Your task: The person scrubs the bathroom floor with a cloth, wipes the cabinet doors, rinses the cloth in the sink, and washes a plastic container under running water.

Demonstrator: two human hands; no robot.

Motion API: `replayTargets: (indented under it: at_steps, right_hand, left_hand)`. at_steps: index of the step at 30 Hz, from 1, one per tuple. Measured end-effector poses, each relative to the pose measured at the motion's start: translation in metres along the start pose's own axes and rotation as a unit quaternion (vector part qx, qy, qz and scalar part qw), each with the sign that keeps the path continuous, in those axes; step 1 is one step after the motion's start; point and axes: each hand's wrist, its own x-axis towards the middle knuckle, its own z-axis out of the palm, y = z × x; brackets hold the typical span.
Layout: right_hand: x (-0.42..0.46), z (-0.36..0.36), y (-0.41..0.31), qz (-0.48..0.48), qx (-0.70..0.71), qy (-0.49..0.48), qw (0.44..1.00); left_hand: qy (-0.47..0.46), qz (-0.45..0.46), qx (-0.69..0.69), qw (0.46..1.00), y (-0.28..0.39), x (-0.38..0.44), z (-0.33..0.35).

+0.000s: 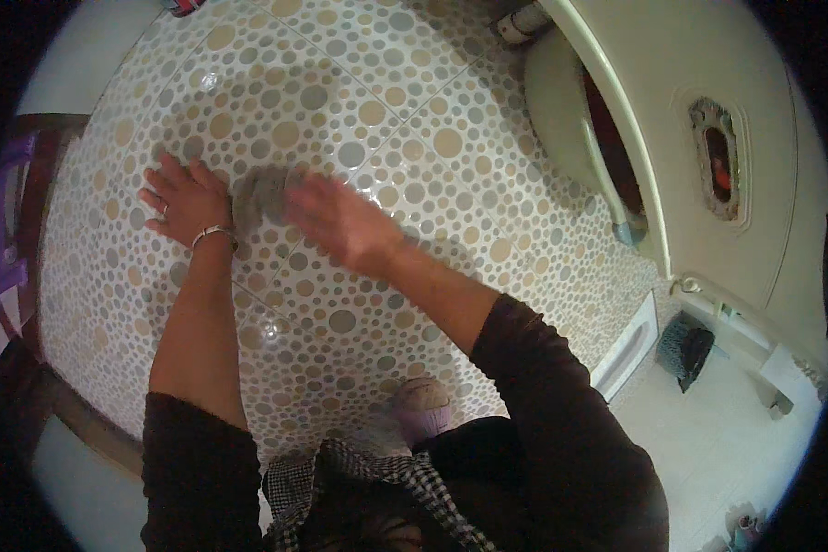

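My left hand [188, 200] is spread palm-down over the dotted floor tiles [345, 321], its fingers apart and nothing in it. It wears a ring, and a band circles the wrist. To its right, my right hand [345, 224] is blurred by motion. A crumpled grey cloth [265, 196] shows at its fingertips, low against the tiles, and also looks smeared by motion. The fingers appear to press or grip the cloth; their undersides are hidden. Dark sleeves are pushed up on both forearms.
One foot in a pinkish covering [424, 410] is below my arms. On the right stand a cream fixture with a curved rim [617, 103] and a dark bristly item [686, 348]. A purple plastic object [10, 234] is at the left edge, a red container [183, 7] at the top.
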Motion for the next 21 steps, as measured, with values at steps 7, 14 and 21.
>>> replayTargets:
  at_steps: [7, 14, 21]
  right_hand:
    - [-0.110, -0.036, 0.033, 0.170, -0.082, 0.140, 0.972]
    - [-0.031, -0.096, 0.044, 0.369, 0.329, 0.264, 0.828]
    - [0.029, -0.072, 0.083, 0.133, -0.077, 0.081, 0.985]
  left_hand:
    - [-0.020, -0.008, -0.029, 0.999, 0.009, -0.004, -0.008]
    - [-0.013, 0.000, -0.011, 1.000, 0.006, -0.011, -0.010]
    - [-0.072, -0.031, -0.019, 0.997, 0.013, -0.007, -0.023]
